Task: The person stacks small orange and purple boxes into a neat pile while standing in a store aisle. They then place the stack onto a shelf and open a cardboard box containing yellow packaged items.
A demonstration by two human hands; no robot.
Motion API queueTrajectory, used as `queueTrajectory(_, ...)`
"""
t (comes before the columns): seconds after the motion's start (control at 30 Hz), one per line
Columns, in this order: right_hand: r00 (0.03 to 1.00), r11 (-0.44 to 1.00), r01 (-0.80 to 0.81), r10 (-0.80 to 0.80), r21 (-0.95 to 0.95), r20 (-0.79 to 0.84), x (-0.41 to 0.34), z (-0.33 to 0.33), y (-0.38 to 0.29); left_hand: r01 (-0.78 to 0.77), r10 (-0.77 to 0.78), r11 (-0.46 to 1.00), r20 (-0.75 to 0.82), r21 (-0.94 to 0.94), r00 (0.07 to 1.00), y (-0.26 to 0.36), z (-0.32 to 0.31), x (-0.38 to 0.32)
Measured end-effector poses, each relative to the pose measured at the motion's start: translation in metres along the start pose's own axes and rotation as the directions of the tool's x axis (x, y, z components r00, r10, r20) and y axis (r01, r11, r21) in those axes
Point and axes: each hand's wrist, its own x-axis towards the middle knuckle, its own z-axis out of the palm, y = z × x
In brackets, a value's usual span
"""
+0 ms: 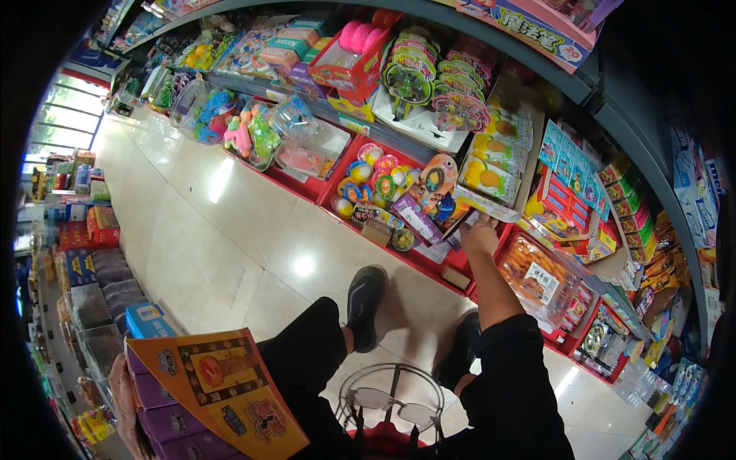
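Observation:
At the lower left, my left hand (123, 402) supports an orange and yellow display box (230, 397) from its outer side. Small purple packets (172, 422) stand in a row inside it. My right hand (480, 234) reaches down to the low shelf, fingers curled at the right edge of an open purple cardboard box (417, 218); the fingertips are partly hidden. That box lies tilted in a red shelf tray (391, 149). Beside it are an orange cartoon-printed card (440, 172) and colourful capsule toys (376, 172). A small brown carton (456, 278) lies below my right hand.
A box of pineapple-printed packets (497, 164) stands behind my right hand. To its right is a clear tub of orange-brown snacks (535, 276). My knees straddle a round wire-framed stool (397, 397). More goods fill the left shelf (86, 287), across the tiled floor (230, 247).

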Motion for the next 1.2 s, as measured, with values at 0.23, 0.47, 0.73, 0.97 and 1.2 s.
queueTrajectory(0.23,0.958,0.956,-0.272,0.259,0.112,0.122,0.003,0.011,-0.005,-0.038,0.037,0.996,-0.016,-0.079,0.999,0.004,0.005,0.005)
queueTrajectory(0.47,0.982,0.730,-0.108,0.185,0.675,-0.044,-0.034,-0.008,0.033,-0.189,0.197,0.976,0.064,-0.105,0.978,0.021,-0.003,0.017)
queueTrajectory(0.73,0.985,-0.040,-0.145,0.083,0.989,0.148,-0.196,-0.169,0.027,-0.415,0.413,0.908,-0.045,-0.049,0.909,0.054,0.005,0.008)
queueTrajectory(0.97,0.853,-0.308,0.397,-0.223,0.865,-0.471,-0.348,-0.326,-0.007,-0.485,0.483,0.874,-0.062,-0.018,0.873,0.057,0.013,0.006)
queueTrajectory(1.2,0.316,-0.180,0.751,-0.747,0.635,-0.585,-0.423,-0.389,-0.052,-0.579,0.579,0.815,0.026,-0.004,0.815,0.065,0.019,0.011)
